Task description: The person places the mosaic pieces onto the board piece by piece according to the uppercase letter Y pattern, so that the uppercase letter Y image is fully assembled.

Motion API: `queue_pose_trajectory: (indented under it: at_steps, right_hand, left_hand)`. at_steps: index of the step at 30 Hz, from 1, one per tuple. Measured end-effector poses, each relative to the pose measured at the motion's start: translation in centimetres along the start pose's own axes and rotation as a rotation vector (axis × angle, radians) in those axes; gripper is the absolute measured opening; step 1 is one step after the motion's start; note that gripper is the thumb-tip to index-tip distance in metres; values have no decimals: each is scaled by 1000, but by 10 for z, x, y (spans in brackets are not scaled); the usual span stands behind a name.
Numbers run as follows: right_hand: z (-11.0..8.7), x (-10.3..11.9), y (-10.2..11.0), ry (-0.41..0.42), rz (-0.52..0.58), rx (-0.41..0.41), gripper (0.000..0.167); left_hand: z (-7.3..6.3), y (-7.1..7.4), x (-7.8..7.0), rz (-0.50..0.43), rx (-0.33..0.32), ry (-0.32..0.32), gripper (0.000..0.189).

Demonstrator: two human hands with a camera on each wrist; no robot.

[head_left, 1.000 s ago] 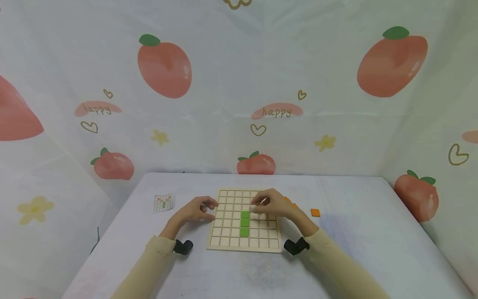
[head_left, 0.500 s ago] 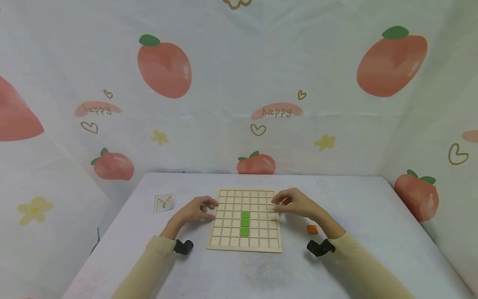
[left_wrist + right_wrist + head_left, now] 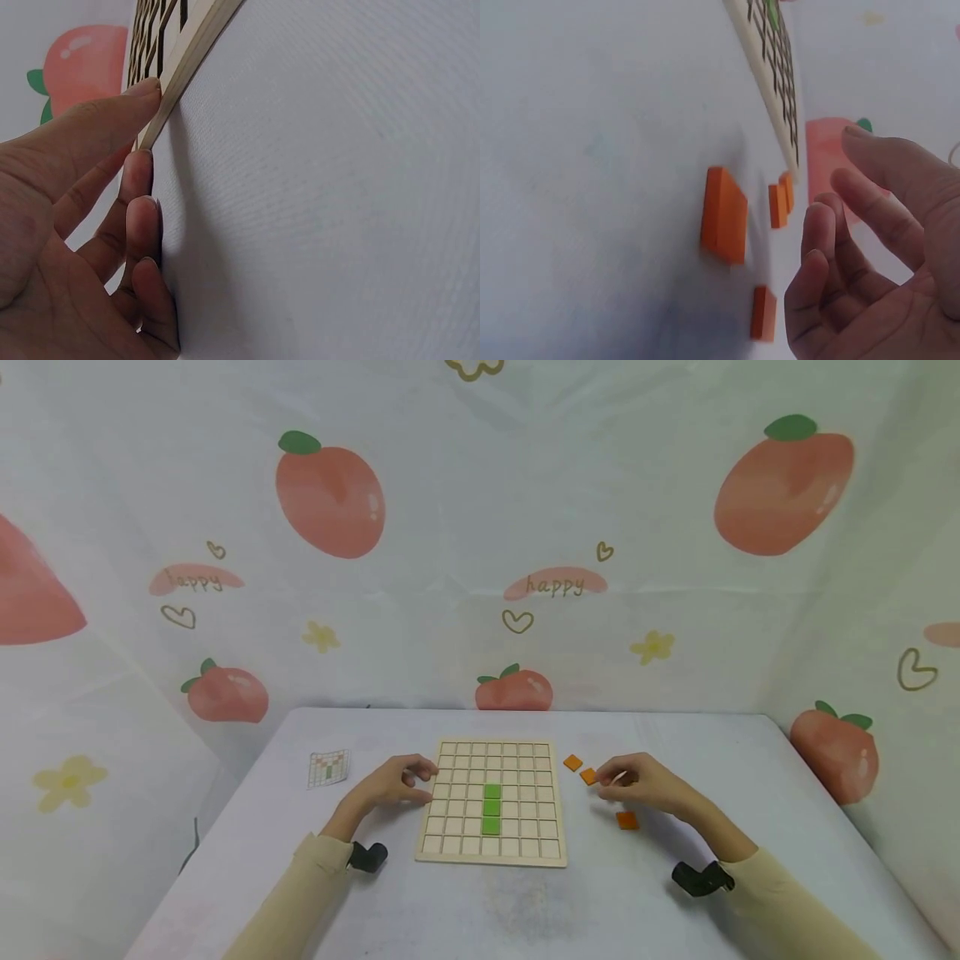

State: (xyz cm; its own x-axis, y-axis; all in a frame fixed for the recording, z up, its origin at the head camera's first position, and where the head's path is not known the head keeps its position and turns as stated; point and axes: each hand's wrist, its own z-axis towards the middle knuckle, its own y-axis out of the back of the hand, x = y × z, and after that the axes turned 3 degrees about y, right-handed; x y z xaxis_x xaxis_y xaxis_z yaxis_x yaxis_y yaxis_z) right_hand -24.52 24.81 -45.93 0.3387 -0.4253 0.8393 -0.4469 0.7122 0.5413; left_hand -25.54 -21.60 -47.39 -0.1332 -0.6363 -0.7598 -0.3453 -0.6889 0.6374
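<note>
A pale wooden grid board (image 3: 457,847) lies flat on the table, with a column of three green square tiles (image 3: 491,807) set in its cells. My left hand (image 3: 390,779) rests at the board's left side; in the left wrist view the thumb (image 3: 135,105) touches the edge and the fingers are loosely bent. To the right of the board, my right hand (image 3: 645,781) hovers over loose orange square tiles (image 3: 573,762), thumb and fingers apart, holding nothing. One orange tile (image 3: 727,217) looks large in the right wrist view, below the fingers; several lie there, some hidden from the head view.
A small card (image 3: 328,767) printed with a coloured grid pattern lies on the table (image 3: 750,827) left of the board. Behind stands a white cloth backdrop (image 3: 450,527) printed with fruit. Each wrist carries a black strap-on camera (image 3: 701,878).
My right hand has moved from above the board rightward to the orange tiles, uncovering the board's right columns and two tiles beside it. My left hand and the green tiles stay put.
</note>
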Motion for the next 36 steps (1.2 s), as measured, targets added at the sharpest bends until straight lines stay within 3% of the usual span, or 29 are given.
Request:
queue_pose_trajectory:
  at_steps: [10, 20, 29, 36]
  right_hand:
    - [-23, -8, 12, 23, -43, 3, 23]
    - [-44, -16, 13, 43, -16, -5, 22]
    - [-52, -22, 8, 45, 12, -28, 27]
    - [-52, -22, 0, 87, -76, -67, 35]
  left_hand:
    - [-3, -1, 1, -7, -3, 24, 41]
    - [-1, -1, 1, -1, -1, 16, 41]
    - [-1, -1, 1, 4, 0, -9, 41]
    - [0, 1, 1, -1, 1, -21, 41]
